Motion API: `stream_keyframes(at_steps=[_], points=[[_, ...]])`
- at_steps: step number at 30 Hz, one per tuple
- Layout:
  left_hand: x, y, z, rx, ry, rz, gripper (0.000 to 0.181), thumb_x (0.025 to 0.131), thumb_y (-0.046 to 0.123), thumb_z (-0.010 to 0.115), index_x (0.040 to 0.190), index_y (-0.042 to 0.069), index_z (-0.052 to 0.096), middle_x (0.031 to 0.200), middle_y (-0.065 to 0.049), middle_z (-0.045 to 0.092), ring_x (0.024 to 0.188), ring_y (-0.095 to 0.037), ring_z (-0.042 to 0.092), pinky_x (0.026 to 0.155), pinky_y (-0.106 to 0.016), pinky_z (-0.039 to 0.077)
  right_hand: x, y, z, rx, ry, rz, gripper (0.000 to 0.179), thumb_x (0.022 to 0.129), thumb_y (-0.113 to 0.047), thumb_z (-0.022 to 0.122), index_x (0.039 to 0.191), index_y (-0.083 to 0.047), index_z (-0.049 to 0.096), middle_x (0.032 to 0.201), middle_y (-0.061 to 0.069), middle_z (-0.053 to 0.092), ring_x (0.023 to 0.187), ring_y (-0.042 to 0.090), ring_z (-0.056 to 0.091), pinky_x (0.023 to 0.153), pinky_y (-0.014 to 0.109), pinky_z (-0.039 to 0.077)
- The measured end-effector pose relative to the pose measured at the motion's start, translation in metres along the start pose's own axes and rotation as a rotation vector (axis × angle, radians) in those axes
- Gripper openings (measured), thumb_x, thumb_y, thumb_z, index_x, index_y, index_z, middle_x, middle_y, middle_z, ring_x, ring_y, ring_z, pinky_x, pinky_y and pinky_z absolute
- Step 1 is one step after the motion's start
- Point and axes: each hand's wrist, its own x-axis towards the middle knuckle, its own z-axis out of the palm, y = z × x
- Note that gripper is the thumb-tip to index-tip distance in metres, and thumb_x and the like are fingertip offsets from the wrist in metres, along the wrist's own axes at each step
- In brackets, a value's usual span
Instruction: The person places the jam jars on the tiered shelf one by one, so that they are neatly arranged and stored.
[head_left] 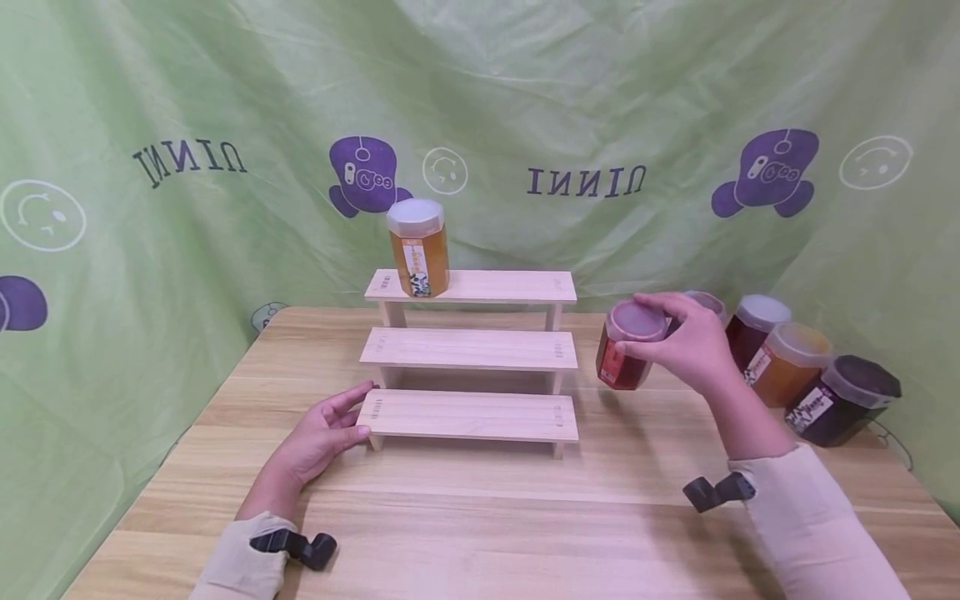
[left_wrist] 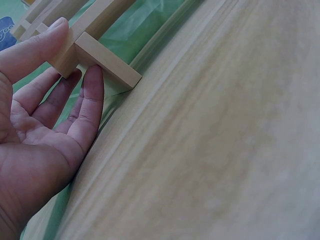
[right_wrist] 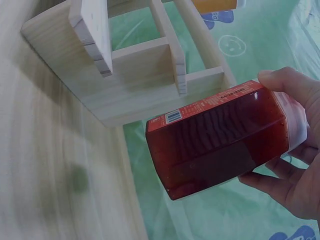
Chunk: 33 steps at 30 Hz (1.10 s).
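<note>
A three-step wooden display rack [head_left: 468, 348] stands on the table. At the left end of its lowest step, my left hand [head_left: 318, 437] holds the board, thumb on the near side and fingers beyond; the left wrist view shows fingertips against the rack's leg [left_wrist: 107, 62]. An amber jar [head_left: 427, 258] with a white lid stands upright on the left part of the top step. My right hand [head_left: 693, 346] grips a dark red jar [head_left: 617, 362] around its lid, to the right of the rack. That jar appears raised off the table, with its red label [right_wrist: 200, 107] showing in the right wrist view.
Several lidded jars stand at the table's right: one partly behind my right hand, a dark red jar [head_left: 757, 321], an amber jar [head_left: 791, 371] and a dark purple jar [head_left: 840, 408]. A green printed curtain [head_left: 495, 92] hangs behind the wooden table [head_left: 465, 533].
</note>
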Motion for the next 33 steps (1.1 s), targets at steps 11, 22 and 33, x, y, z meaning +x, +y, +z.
stream_keyframes(at_steps=[11,22,33], points=[[0.001,0.001,-0.001,0.021,0.01,-0.014,0.08,0.083,-0.011,0.064,0.15,-0.009,0.02,0.135,0.007,0.052,0.115,-0.013,0.059,0.092,-0.032,0.053,0.008,-0.02,-0.011,-0.002,-0.005,0.014,0.077,0.065,-0.038,0.091,0.13,-0.008,0.063,0.13,0.015,0.057,0.114,0.033,0.053,0.087,0.046,0.047],[0.001,0.0,0.0,0.01,0.007,-0.014,0.08,0.083,-0.012,0.064,0.15,-0.009,0.02,0.131,0.011,0.054,0.114,-0.013,0.059,0.091,-0.032,0.053,0.017,-0.04,-0.021,0.021,0.001,0.019,0.078,0.062,-0.034,0.093,0.13,-0.009,0.063,0.131,0.012,0.057,0.116,0.03,0.051,0.088,0.04,0.044],[0.002,0.0,-0.001,0.015,0.005,-0.009,0.08,0.083,-0.011,0.064,0.149,-0.01,0.02,0.13,0.01,0.055,0.113,-0.013,0.06,0.091,-0.031,0.053,0.026,-0.062,-0.027,0.007,0.021,-0.025,0.075,0.061,-0.035,0.094,0.127,-0.012,0.066,0.128,0.009,0.06,0.115,0.027,0.053,0.09,0.042,0.043]])
